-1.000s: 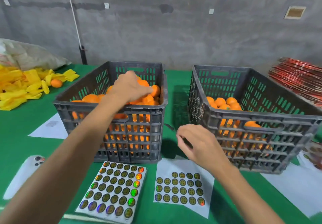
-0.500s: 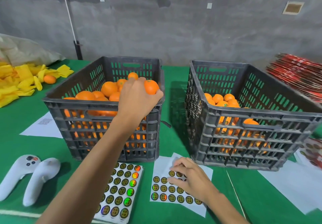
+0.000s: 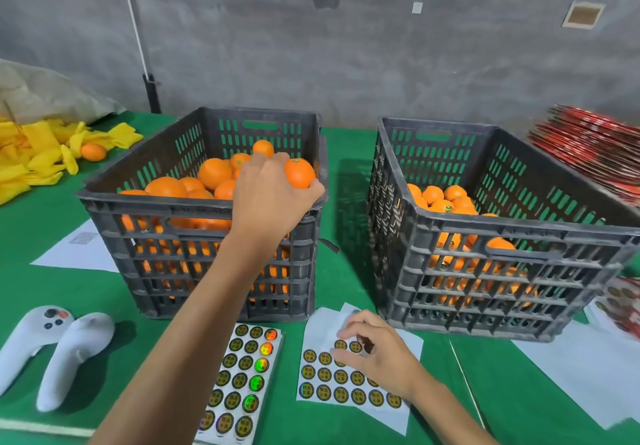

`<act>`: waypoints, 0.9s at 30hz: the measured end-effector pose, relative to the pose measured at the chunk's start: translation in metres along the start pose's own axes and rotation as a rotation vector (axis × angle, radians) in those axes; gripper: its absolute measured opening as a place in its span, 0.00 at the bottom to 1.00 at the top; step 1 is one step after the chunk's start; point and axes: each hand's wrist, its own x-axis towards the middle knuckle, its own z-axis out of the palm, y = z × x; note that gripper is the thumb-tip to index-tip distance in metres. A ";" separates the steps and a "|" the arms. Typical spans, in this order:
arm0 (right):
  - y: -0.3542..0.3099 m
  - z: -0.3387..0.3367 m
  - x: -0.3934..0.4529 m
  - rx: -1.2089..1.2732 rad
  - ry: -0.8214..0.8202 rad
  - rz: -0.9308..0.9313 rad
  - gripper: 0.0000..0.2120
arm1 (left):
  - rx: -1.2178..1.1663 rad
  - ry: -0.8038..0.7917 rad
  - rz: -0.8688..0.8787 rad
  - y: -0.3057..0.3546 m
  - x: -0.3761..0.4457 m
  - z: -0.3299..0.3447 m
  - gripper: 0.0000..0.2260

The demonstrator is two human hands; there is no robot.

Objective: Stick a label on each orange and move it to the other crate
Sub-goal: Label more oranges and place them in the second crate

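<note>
A round orange fruit (image 3: 299,173) is being gripped by left hand (image 3: 268,198) fingers over the dark slatted plastic crate (image 3: 207,257); a round label (image 3: 341,345) on the white sticker sheet (image 3: 349,385) is being pinched by right hand (image 3: 379,354) fingers.

Even, bright light; soft shadows; edges bowed and blurred.

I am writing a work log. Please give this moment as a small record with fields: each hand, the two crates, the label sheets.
left hand: grips an orange at the left crate's right rim
right hand: fingers curled on the partly used label sheet, picking at a label
left crate: heaped with oranges
right crate: partly filled; some oranges show labels
full label sheet: lies before the left crate
</note>
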 end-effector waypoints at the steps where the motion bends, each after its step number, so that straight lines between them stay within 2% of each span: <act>1: -0.001 0.000 0.000 -0.017 0.000 -0.005 0.16 | -0.004 0.006 -0.002 0.000 0.000 0.000 0.21; 8: -0.007 -0.002 0.004 -0.260 0.033 -0.128 0.15 | -0.016 -0.004 -0.014 0.001 -0.001 -0.001 0.26; 12: -0.010 -0.005 0.002 -0.320 -0.014 -0.110 0.27 | -0.020 0.002 0.005 0.001 -0.001 -0.001 0.23; 14: -0.010 -0.006 0.002 -0.309 -0.036 -0.100 0.28 | -0.023 -0.002 0.001 0.001 -0.002 -0.001 0.23; 19: -0.010 -0.005 0.002 -0.287 -0.022 -0.113 0.23 | -0.002 -0.024 -0.007 0.001 -0.002 -0.002 0.18; 22: -0.010 -0.005 0.000 -0.088 0.030 -0.059 0.15 | 0.010 -0.015 0.000 0.001 -0.002 -0.003 0.17; 27: -0.008 -0.005 0.001 0.101 0.002 0.006 0.09 | -0.007 -0.009 0.006 -0.001 -0.002 -0.002 0.25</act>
